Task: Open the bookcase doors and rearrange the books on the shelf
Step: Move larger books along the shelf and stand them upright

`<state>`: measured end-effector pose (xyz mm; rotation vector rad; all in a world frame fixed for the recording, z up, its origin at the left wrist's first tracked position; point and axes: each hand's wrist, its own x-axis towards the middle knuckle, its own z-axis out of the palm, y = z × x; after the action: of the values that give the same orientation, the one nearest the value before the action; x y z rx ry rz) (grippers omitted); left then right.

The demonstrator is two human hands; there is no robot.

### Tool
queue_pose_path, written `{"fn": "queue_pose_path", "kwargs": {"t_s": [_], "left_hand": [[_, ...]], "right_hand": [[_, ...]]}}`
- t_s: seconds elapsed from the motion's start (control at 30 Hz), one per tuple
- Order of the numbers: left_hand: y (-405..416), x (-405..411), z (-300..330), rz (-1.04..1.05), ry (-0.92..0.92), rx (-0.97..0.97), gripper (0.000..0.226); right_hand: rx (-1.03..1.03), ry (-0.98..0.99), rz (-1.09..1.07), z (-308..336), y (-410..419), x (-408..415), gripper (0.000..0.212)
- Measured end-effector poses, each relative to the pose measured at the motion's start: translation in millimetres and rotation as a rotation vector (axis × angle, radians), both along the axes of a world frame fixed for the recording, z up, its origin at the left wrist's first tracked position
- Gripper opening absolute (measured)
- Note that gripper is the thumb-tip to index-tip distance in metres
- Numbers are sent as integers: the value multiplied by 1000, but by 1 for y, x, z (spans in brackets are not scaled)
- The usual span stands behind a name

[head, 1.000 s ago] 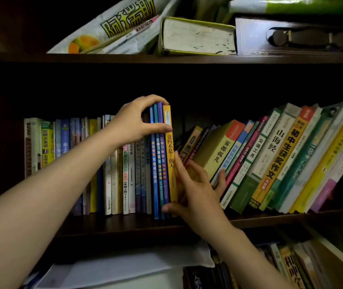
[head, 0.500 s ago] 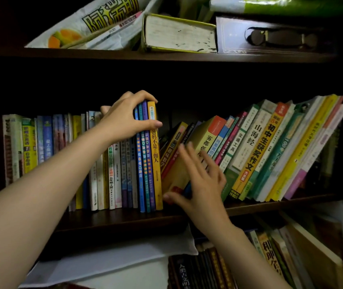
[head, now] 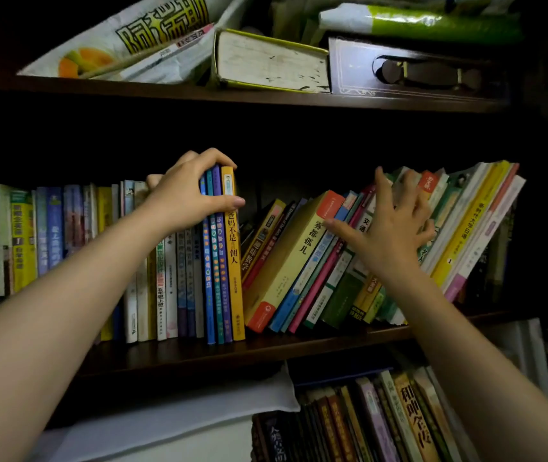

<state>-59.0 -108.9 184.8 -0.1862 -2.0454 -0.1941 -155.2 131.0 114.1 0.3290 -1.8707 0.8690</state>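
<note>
On the middle shelf (head: 266, 351) a row of upright books (head: 76, 235) fills the left half. My left hand (head: 186, 195) grips the top of the rightmost upright ones, blue spines and a yellow book (head: 236, 278), fingers over their tops and thumb on the yellow spine. To the right a group of leaning books (head: 299, 261) tilts rightward, a gap between it and the upright row. My right hand (head: 389, 228) lies with spread fingers against the spines of those leaning books, near their upper part.
The upper shelf (head: 266, 96) carries a printed bag (head: 126, 38), a thick book lying flat (head: 269, 63) and a dark box (head: 412, 71). More books (head: 382, 425) stand on the lower shelf, with white cloth or paper (head: 172, 418) to their left.
My right hand has moved from the gap beside the yellow book up and to the right onto the leaning books. My left hand keeps its hold.
</note>
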Motion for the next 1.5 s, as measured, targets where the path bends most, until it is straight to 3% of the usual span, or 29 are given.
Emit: {"fn": "queue_pose_path", "kwargs": {"t_s": [0.23, 0.57, 0.7, 0.87, 0.97, 1.17, 1.33, 1.43, 1.5], "left_hand": [[0, -1, -1, -4, 9, 4, 49], [-6, -5, 1, -22, 0, -4, 61], [-8, -3, 1, -33, -1, -15, 52], [-12, 0, 3, -14, -8, -41, 47], [-20, 4, 5, 6, -34, -29, 53], [-11, 3, 12, -16, -139, 78, 94], [2, 0, 16, 66, -155, 68, 107], [12, 2, 14, 139, -142, 37, 99], [16, 3, 11, 176, -125, 9, 88]], "right_hand": [[132, -43, -70, 15, 4, -8, 71], [67, 191, 96, 10, -8, -17, 72], [142, 240, 205, 27, -25, -5, 65], [300, 280, 415, 46, -65, 17, 78], [282, 329, 509, 43, -76, 15, 82], [38, 117, 660, 27, -70, 7, 132], [48, 56, 691, 3, -68, -1, 121], [-21, -185, 837, -21, -67, -11, 133], [-55, -306, 983, -34, -65, -12, 130]]}}
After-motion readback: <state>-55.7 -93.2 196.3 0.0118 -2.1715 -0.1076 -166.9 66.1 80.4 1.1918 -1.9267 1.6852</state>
